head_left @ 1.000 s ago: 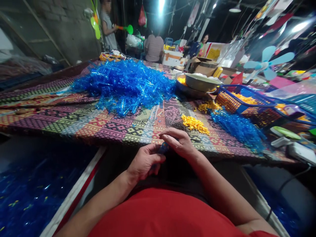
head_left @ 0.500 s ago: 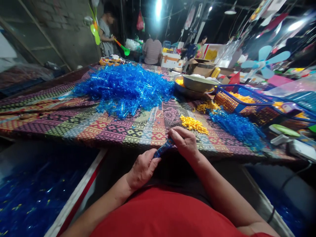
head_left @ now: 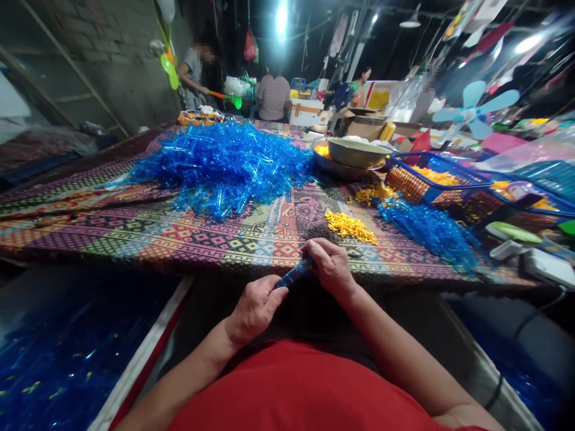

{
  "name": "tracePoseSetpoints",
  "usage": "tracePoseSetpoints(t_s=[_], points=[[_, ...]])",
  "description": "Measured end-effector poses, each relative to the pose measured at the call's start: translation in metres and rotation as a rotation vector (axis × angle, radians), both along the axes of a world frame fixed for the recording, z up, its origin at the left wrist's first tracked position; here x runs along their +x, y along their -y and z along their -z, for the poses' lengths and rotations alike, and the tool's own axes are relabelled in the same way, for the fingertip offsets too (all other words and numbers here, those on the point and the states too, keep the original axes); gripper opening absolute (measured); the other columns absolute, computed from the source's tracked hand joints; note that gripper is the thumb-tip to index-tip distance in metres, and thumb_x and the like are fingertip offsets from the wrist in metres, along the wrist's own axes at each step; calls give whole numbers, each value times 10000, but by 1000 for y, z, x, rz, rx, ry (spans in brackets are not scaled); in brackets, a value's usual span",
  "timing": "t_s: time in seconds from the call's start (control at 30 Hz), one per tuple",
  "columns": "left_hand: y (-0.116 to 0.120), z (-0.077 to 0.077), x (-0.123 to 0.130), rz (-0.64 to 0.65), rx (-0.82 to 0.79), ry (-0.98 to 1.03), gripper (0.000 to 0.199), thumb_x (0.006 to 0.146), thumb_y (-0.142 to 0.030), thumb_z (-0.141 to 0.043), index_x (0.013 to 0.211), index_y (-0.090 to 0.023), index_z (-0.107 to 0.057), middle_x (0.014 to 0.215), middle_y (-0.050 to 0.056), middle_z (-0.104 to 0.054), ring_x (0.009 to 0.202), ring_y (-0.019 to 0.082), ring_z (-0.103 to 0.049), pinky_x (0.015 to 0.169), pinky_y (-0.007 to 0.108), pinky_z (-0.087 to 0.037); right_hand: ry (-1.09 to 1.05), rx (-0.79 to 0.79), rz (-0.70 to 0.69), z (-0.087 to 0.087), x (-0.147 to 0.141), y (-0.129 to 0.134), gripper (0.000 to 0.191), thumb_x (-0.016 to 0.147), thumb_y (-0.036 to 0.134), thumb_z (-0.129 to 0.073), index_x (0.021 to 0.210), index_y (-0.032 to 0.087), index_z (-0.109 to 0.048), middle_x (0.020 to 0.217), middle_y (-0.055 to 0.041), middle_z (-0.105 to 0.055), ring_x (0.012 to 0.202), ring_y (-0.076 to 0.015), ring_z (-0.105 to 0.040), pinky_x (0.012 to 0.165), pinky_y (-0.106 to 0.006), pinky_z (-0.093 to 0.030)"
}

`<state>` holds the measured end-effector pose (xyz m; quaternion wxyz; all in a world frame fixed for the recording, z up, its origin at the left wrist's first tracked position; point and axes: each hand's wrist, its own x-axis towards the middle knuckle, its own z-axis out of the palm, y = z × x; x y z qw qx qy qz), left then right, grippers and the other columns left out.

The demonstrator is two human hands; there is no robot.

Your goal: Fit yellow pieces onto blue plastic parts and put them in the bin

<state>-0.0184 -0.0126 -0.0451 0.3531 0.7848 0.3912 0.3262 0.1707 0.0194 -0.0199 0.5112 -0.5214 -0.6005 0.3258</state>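
Observation:
A clear blue plastic piece (head_left: 291, 276) slants between my hands, just in front of the table edge. My left hand (head_left: 255, 306) is closed round its lower end. At its upper end, the fingers of my right hand (head_left: 327, 263) are pinched together on it. Beyond my right hand lie small yellow pieces (head_left: 350, 227) and a patch of tiny dark pieces (head_left: 321, 232). A large heap of blue plastic pieces (head_left: 229, 161) covers the middle of the patterned cloth (head_left: 135, 239).
Blue baskets (head_left: 431, 179) of yellow pieces, stacked metal bowls (head_left: 354, 154) and a smaller blue pile (head_left: 431, 230) stand right. Bins of blue pieces (head_left: 58, 359) flank my lap. A pale blue fan (head_left: 476, 111) is back right. Several people are in the background.
The view has shifted slightly. More of the blue piece shows between my hands, and the dark pieces near my right hand are more visible. Behind, a person's orange-green toy has moved.

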Motion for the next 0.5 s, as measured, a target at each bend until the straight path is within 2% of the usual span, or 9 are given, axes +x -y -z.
tracePoseSetpoints(t_s=[0.13,0.23,0.37,0.43,0.5], points=[[-3,4,-4,-30,13,-62,226,903,-291,-376,878,-158,-558,753,19,-575,682,126,-519,654,241,-390,19,-95,-128,0,5,-4,289,815,421,-531,804,156,-647,667,-1,-594,552,-109,-499,521,-223,-404],[-5,2,-7,-13,51,-123,231,907,-292,-367,880,-163,-557,763,22,-580,689,130,-529,656,243,-394,171,2,-241,-5,10,-6,259,824,384,-536,851,154,-652,762,-24,-606,627,-119,-517,577,-233,-412],[-7,-5,-10,37,117,-217,252,916,-302,-344,882,-167,-554,785,32,-592,703,138,-546,661,248,-409,374,146,-285,-10,20,-8,321,888,363,-446,725,148,-619,639,-3,-520,598,-114,-478,580,-238,-397],[-9,-10,-12,37,157,-273,261,921,-308,-331,907,-169,-551,805,39,-604,725,144,-565,675,251,-422,455,201,-355,-15,23,-7,306,906,351,-426,805,152,-635,745,-32,-567,670,-126,-519,626,-248,-417],[-12,-17,-13,43,215,-359,274,924,-318,-319,921,-169,-549,819,48,-615,742,156,-585,677,257,-435,590,286,-450,-24,25,-5,259,900,348,-456,953,175,-640,960,-80,-597,843,-161,-549,723,-282,-426]])
